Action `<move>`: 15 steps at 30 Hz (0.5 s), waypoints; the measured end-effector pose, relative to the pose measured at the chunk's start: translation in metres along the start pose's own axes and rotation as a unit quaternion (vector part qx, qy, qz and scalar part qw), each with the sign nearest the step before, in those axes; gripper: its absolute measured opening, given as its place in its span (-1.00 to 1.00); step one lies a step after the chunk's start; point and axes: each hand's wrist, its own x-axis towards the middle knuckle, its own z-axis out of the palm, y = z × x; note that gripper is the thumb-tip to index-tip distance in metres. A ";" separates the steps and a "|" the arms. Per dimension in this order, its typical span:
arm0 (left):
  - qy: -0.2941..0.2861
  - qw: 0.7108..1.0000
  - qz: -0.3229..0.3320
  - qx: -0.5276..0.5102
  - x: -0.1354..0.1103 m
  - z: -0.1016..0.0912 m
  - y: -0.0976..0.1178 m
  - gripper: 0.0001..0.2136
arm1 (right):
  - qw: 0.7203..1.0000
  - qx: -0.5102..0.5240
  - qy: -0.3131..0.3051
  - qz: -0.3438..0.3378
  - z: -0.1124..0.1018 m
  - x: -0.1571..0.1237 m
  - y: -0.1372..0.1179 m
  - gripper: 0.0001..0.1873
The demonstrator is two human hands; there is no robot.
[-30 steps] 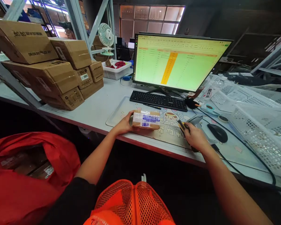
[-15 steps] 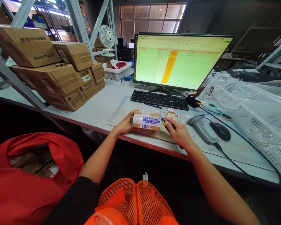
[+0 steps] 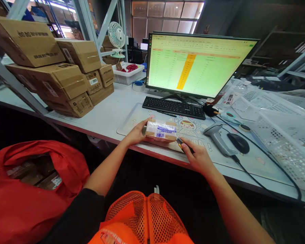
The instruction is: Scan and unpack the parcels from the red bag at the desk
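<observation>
A small cardboard box (image 3: pixel 160 130), with clear tape and blue print on its upper face, is at the front edge of the desk mat (image 3: pixel 130 122). My left hand (image 3: pixel 136 133) grips its left end, fingers closed around the side. Just off the box's right end, my right hand (image 3: pixel 196 152) is closed on a box cutter (image 3: pixel 181 142) with a dark and yellow body. The cutter's tip points toward the box's near right corner. Whether the blade is out is too small to tell.
A barcode scanner (image 3: pixel 218 139) and a black mouse (image 3: pixel 238 142) lie right of my right hand. Behind the box are a keyboard (image 3: pixel 173 107) and monitor (image 3: pixel 193 67). Stacked cartons (image 3: pixel 63 79) stand left, white baskets (image 3: pixel 282 135) right. A red bag (image 3: pixel 27 210) holds boxes.
The box has tilted, so that more of its near side shows. My right hand with the box cutter has moved slightly down and away from the box's right end.
</observation>
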 end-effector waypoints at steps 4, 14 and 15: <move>0.146 0.982 0.038 0.114 0.001 -0.009 0.011 -0.02 | 0.996 -0.055 -0.023 0.064 -0.014 -0.001 0.005 -0.37; 0.121 0.892 0.090 0.426 0.001 0.000 0.067 -0.32 | 0.993 -0.109 -0.040 0.007 -0.012 0.063 -0.026 -0.45; 0.124 0.889 0.090 0.431 0.000 0.004 0.067 -0.33 | 0.992 -0.120 -0.036 -0.013 -0.007 0.071 -0.033 -0.43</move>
